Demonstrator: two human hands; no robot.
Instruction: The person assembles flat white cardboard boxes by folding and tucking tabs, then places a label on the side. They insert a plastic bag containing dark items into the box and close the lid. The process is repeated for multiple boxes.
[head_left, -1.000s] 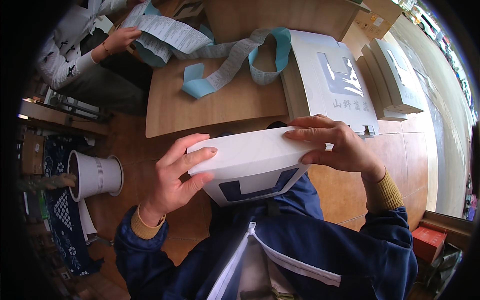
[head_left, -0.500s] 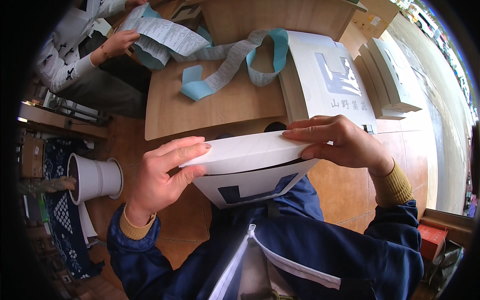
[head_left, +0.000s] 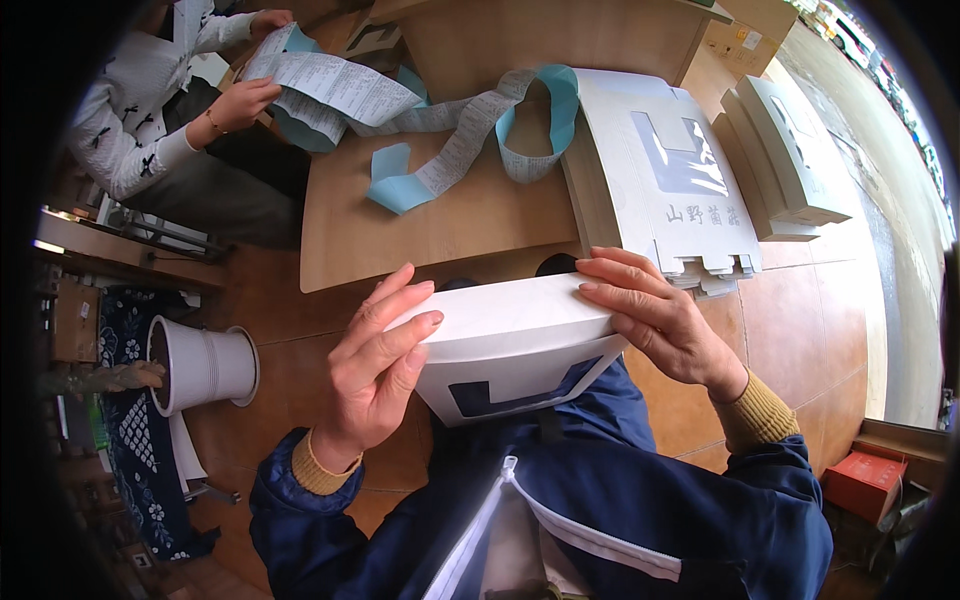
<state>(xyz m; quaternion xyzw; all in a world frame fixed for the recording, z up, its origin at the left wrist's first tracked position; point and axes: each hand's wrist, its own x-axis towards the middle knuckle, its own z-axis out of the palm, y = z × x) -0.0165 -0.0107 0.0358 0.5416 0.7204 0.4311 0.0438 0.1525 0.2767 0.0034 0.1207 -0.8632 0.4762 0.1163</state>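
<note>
A white cardboard box (head_left: 505,312) with dark cut-out windows on its front panel rests upright at my lap, between my two hands. My left hand (head_left: 375,355) grips its left end, fingertips on the top panel and the thumb near the front edge. At the right end, the fingers of my right hand (head_left: 655,320) lie along the top panel, and its thumb is by the front edge. The top panel meets the front with no dark gap showing. The underside of the box is hidden.
Ahead stands a wooden table (head_left: 430,250) bearing a long strip of blue-backed printed paper (head_left: 455,150). A stack of flat white box blanks (head_left: 640,215) is at its right, with folded white boxes (head_left: 790,150) beyond. Another person's hand (head_left: 240,105) holds paper. A white bin (head_left: 205,365) stands left.
The dark gap under the box's top panel has closed. My left hand has shifted right with its fingers more raised, and my right hand has moved slightly left along the box.
</note>
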